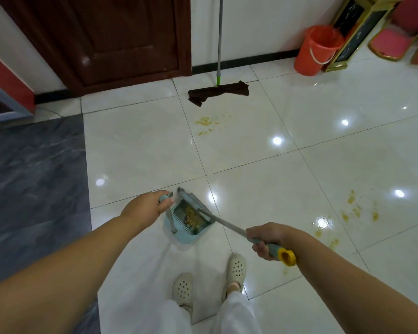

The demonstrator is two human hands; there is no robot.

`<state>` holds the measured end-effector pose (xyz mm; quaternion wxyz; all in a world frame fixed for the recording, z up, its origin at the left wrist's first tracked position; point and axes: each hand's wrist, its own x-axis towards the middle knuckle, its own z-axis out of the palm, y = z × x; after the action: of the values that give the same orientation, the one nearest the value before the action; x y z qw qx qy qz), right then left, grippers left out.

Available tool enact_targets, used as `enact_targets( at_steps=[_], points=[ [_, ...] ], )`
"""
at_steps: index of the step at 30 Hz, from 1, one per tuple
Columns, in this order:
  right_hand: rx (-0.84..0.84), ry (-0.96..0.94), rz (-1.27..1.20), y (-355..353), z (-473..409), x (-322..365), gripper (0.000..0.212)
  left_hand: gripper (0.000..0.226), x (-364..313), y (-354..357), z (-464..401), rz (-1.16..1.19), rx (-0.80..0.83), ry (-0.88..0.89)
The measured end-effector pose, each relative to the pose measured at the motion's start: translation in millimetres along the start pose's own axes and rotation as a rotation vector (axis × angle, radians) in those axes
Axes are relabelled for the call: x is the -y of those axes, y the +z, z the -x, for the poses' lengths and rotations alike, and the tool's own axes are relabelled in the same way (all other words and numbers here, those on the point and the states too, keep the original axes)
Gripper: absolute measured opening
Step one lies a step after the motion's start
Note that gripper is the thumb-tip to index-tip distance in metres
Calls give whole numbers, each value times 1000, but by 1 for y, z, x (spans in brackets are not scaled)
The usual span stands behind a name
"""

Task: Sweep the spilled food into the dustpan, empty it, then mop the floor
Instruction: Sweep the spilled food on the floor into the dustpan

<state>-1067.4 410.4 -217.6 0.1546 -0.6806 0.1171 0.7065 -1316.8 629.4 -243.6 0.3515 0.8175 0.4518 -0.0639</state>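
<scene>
My left hand (146, 205) grips the top of the upright handle of a teal dustpan (188, 231), which sits low over the white tiles with yellowish food scraps (192, 214) inside. My right hand (267, 238) holds the teal and yellow grip of a broom (221, 221); its grey head lies across the pan's far edge. Yellow food smears (206, 122) stain the tile ahead, and more smears (354, 209) lie to the right. A mop (218, 91) with a brown cloth head leans against the far wall.
An orange bucket (315, 50) stands at the back right beside a gold-framed stand (355, 32) and red chairs (391, 43). A dark wooden door (121, 39) is at the back left. Grey marbled flooring (34, 179) lies to the left. My feet in white clogs (237, 270) are below.
</scene>
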Motion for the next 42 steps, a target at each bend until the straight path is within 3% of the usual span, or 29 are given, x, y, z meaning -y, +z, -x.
enact_targets(
  at_steps=[7,13,25,42],
  points=[
    [-91,-44,67,9,3,0,23,15,7,-6,16,122,12,-32],
    [-174,-85,59,23,-23,13,19,20,26,-21,29,73,10,-35],
    [91,-4,-145,62,-1,11,14,42,49,-26,36,-72,77,-19],
    [-192,-178,-45,44,-35,51,18,42,87,-49,64,-104,6,-30]
  ],
)
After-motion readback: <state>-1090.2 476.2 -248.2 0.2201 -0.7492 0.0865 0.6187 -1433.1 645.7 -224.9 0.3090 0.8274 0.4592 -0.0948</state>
